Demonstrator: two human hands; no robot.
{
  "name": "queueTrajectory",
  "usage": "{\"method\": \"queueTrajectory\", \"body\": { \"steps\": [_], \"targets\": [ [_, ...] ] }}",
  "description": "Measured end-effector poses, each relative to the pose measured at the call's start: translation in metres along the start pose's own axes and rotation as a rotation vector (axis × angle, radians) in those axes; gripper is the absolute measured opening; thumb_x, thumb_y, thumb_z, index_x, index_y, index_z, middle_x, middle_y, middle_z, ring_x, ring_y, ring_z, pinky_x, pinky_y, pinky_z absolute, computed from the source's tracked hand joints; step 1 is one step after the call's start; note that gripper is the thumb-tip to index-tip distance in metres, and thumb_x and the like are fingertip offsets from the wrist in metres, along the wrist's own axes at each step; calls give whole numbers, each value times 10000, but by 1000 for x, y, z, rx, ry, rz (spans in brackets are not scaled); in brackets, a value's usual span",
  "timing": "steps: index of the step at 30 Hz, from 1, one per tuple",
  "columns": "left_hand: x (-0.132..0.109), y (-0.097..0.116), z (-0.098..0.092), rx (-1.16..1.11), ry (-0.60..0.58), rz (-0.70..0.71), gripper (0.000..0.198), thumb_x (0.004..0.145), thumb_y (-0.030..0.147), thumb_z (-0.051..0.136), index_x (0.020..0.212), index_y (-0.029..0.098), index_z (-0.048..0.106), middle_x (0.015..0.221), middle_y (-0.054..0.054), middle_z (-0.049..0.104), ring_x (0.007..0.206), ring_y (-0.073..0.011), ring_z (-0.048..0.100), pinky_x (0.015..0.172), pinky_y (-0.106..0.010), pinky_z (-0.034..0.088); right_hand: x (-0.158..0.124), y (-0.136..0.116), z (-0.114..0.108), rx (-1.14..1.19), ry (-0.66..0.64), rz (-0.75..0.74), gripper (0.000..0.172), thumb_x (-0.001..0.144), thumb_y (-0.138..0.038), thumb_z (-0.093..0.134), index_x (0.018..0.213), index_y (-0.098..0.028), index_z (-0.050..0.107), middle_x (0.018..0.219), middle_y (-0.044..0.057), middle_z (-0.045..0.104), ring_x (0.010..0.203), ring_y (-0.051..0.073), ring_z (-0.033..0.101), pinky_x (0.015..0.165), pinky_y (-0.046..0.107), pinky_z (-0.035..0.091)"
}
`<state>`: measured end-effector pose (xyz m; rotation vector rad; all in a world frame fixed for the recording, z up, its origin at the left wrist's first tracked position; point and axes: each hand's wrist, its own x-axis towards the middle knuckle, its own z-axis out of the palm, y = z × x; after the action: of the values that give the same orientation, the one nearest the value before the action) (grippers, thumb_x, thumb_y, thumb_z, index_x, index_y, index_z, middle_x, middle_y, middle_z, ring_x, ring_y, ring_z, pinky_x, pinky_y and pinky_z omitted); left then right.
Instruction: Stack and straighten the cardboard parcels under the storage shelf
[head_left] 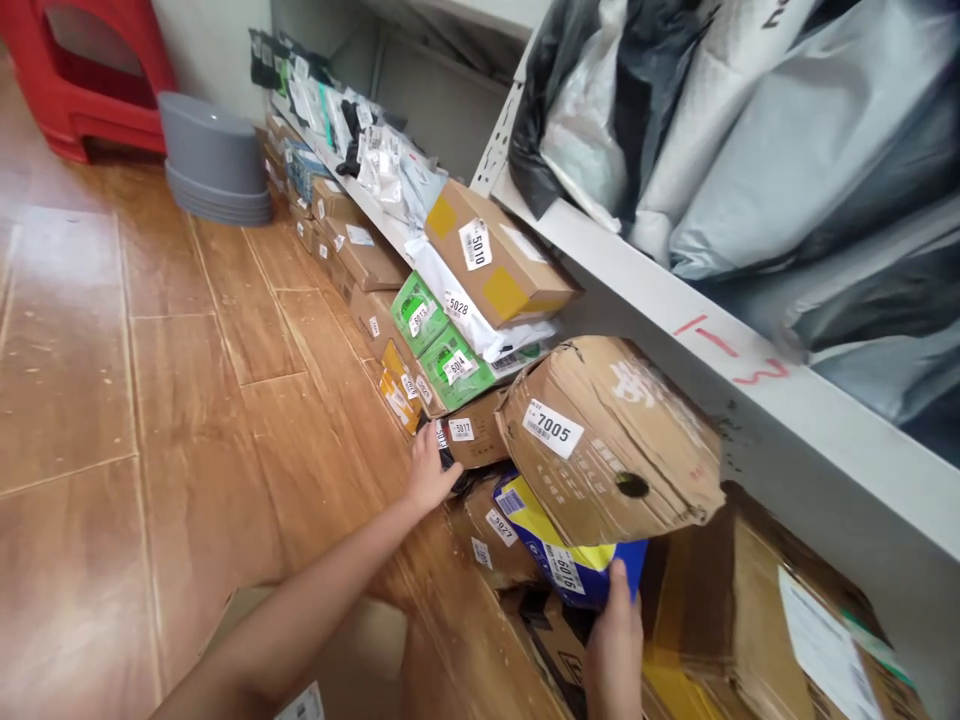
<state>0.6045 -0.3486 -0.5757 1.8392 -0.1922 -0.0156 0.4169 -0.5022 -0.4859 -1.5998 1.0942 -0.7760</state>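
My left hand (pixel 429 472) reaches forward with fingers against the small brown box labelled 5017 (pixel 480 436) in the pile of parcels under the shelf. My right hand (pixel 615 640) rests its thumb and fingers on the blue and yellow box labelled 5016 (pixel 577 570), gripping its lower edge. Above it leans a dented brown carton labelled 7005 (pixel 615 440). A brown parcel labelled 5027 (pixel 499 540) lies between my two hands.
Green boxes (pixel 442 345) and a carton labelled 5010 (pixel 495 262) stack further back. A white metal shelf (pixel 750 390) holds grey and black mail bags (pixel 787 140). Grey bins (pixel 214 160) and a red stool (pixel 90 70) stand on the wooden floor (pixel 150 400). A cardboard box (pixel 315 690) sits below my arm.
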Motion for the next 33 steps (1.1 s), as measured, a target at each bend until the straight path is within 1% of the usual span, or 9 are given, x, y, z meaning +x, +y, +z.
{"method": "queueTrajectory", "body": {
  "steps": [10, 14, 18, 20, 21, 23, 27, 30, 33],
  "targets": [
    [4, 0, 14, 17, 8, 18, 875, 654, 276, 595, 1432, 116, 229, 1498, -211, 274, 1425, -326, 244, 1177, -503, 229, 6, -24, 29, 51, 5, 6, 761, 550, -616, 604, 1143, -141, 562, 1120, 125, 633, 1033, 307, 585, 949, 420, 438],
    [-7, 11, 18, 49, 90, -49, 748, 723, 282, 551, 1405, 128, 284, 1462, -198, 328, 1403, -307, 288, 1165, -486, 265, -2, -26, 20, 88, -128, -14, 835, 579, -660, 594, 1222, -132, 522, 1264, 143, 583, 1208, 310, 505, 1070, 429, 361],
    [-43, 6, 21, 99, 57, -145, 692, 754, 287, 503, 1375, 49, 312, 1367, -244, 395, 1361, -337, 341, 1144, -502, 292, -47, 25, -15, 145, -193, -110, 755, 689, -591, 647, 1307, -193, 472, 1390, 118, 501, 1290, 263, 453, 1075, 412, 383],
    [-67, -1, 20, 139, -29, -170, 714, 736, 292, 523, 1356, 2, 322, 1335, -273, 408, 1339, -365, 365, 1138, -514, 297, -70, 66, -40, 120, -217, -92, 581, 700, -554, 660, 1168, -217, 588, 1267, 94, 599, 1179, 262, 545, 1017, 415, 435],
    [-78, -2, 19, 162, -65, -159, 729, 732, 307, 535, 1353, -5, 316, 1341, -282, 393, 1341, -376, 358, 1138, -524, 294, -76, 87, -53, 107, -122, -51, 511, 664, -591, 655, 995, -201, 652, 1104, 96, 668, 1074, 278, 594, 958, 427, 470],
    [-95, 5, 13, 208, -92, -28, 766, 758, 376, 554, 1380, 31, 269, 1395, -276, 321, 1366, -381, 312, 1139, -541, 286, -78, 120, -80, 69, 172, 50, 504, 545, -675, 638, 711, -200, 610, 787, 79, 659, 844, 287, 616, 814, 440, 509],
    [-88, 79, -12, 250, 73, 698, 971, 750, 544, 636, 1477, 201, 93, 1481, -193, 201, 1407, -346, 227, 1149, -543, 264, -51, 138, -119, 93, 624, 19, 525, 613, -654, 580, 879, -202, 560, 867, 77, 599, 859, 274, 576, 771, 411, 491],
    [-62, 166, -26, 260, 285, 1281, 928, 686, 568, 702, 1442, 329, 221, 1399, -95, 380, 1404, -323, 228, 1188, -548, 129, -31, 127, -129, 62, 783, 30, 585, 698, -634, 529, 1052, -167, 552, 907, 97, 579, 913, 300, 574, 804, 433, 483],
    [-44, 229, -21, 438, 193, 1383, 569, 757, 437, 663, 1292, 355, 486, 1287, -53, 541, 1333, -321, 360, 1163, -613, 83, -26, 118, -129, -20, 845, 25, 636, 718, -609, 520, 1113, -113, 563, 826, 94, 563, 881, 317, 572, 824, 461, 471]
  ]
}}
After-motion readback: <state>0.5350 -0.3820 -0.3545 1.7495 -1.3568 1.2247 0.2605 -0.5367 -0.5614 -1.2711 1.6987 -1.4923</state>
